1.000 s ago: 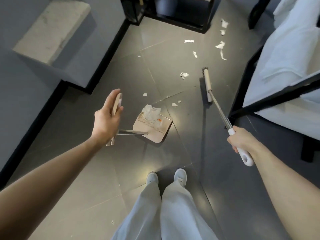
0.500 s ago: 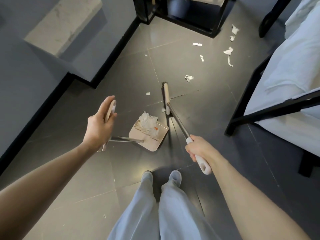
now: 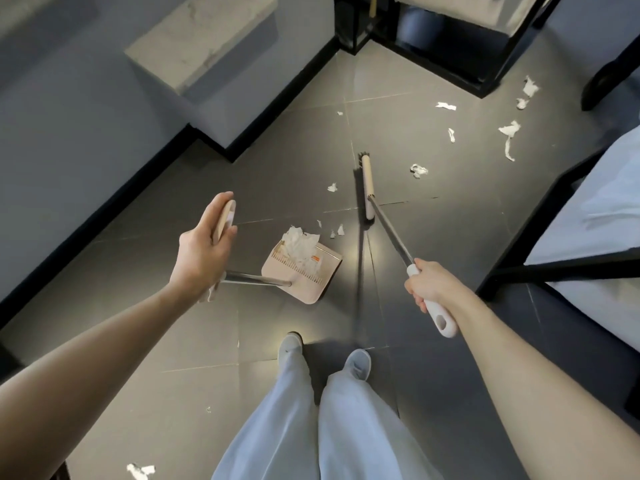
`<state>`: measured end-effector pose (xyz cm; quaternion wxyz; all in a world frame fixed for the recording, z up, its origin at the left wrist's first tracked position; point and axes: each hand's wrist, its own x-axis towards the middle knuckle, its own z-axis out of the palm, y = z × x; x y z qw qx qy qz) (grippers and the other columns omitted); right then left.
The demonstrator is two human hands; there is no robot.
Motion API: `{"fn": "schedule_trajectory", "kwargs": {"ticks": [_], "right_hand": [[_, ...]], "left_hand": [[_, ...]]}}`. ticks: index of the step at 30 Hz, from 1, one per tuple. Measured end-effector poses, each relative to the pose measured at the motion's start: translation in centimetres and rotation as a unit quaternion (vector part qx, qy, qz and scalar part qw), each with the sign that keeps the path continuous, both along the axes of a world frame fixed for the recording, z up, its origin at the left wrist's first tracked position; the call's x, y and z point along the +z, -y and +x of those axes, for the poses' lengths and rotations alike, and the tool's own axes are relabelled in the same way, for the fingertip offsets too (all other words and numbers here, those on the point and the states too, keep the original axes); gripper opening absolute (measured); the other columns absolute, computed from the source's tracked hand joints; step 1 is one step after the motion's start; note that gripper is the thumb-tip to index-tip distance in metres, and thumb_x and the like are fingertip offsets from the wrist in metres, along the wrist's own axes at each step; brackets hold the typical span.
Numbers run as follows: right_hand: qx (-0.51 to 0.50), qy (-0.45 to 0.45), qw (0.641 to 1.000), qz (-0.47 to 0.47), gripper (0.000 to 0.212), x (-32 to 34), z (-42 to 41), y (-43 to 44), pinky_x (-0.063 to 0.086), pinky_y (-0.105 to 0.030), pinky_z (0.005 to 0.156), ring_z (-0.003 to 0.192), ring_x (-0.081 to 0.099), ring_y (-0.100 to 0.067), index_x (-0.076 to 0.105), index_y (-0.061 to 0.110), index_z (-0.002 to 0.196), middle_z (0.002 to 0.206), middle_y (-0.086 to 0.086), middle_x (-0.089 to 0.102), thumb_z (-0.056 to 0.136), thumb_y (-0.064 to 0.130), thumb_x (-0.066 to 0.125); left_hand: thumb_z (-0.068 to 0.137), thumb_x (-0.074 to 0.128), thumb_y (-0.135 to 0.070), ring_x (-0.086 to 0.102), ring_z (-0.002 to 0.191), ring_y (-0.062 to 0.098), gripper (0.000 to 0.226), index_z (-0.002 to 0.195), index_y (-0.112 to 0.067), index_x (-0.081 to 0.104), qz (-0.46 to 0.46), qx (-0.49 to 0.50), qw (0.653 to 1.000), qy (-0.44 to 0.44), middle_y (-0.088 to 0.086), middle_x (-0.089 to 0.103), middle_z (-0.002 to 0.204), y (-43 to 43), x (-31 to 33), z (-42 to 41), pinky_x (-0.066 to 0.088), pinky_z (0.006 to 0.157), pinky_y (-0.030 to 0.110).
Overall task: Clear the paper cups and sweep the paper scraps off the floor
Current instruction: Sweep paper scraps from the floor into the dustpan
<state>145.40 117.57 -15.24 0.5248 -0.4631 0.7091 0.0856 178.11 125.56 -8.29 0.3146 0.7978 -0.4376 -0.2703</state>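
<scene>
Evidently only partway through: crumpled paper [image 3: 299, 245] lying in the dustpan [image 3: 311, 287], its handle loosely clasped by the left hand [image 3: 204, 251], right hand [image 3: 433, 285] fisted round the broom [image 3: 367, 188] just beyond it, many scraps [image 3: 509, 129] littering the floor [image 3: 277, 168] farther past it.

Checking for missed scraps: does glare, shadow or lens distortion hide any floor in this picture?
Head view: wide-angle distortion bends the bed frame at the edge; soft glare patches lie on the tiles beside the dustpan and by the shoes; the broom casts a thin shadow; paper scraps look sharp.
</scene>
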Motion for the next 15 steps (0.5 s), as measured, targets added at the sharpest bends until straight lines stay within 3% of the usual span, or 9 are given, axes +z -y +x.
{"fn": "schedule_trajectory", "kwargs": {"ticks": [2, 7, 15], "right_hand": [[-0.010, 0.024, 1.000, 0.015, 0.054, -0.4, 2.0, -0.8, 0.042, -0.034, 0.062, 0.056, 0.048, -0.027, 0.045, -0.007, 0.132, 0.068, -0.016, 0.056, 0.079, -0.002, 0.042], [-0.053, 0.063, 0.996, 0.046, 0.056, -1.1, 6.8, -2.7, 0.041, -0.030, 0.056, 0.054, 0.045, -0.019, 0.043, 0.017, 0.136, 0.073, -0.013, 0.054, 0.082, 0.002, 0.044], [-0.028, 0.013, 0.999, -0.022, 0.057, -0.1, 10.4, 0.5, 0.047, -0.037, 0.059, 0.055, 0.052, -0.025, 0.046, 0.012, 0.130, 0.065, -0.013, 0.061, 0.074, 0.003, 0.044]], "left_hand": [[0.098, 0.050, -0.016, 0.044, 0.055, 0.017, 0.043, 0.134, -0.040, 0.046, 0.001, 0.006, 1.000, 0.001, -0.008, 0.054, 0.079, -0.3, -0.2, 0.8, 0.042, 0.049, 0.014], [0.099, 0.050, -0.017, 0.046, 0.057, 0.018, 0.043, 0.134, -0.040, 0.045, 0.012, 0.007, 1.000, 0.001, -0.010, 0.055, 0.084, -0.6, -0.5, 3.6, 0.043, 0.051, 0.014], [0.099, 0.049, -0.018, 0.046, 0.054, 0.015, 0.042, 0.132, -0.043, 0.045, 0.028, -0.048, 0.998, -0.020, -0.005, 0.056, 0.083, 2.3, -1.5, 7.8, 0.045, 0.051, 0.018]]}}
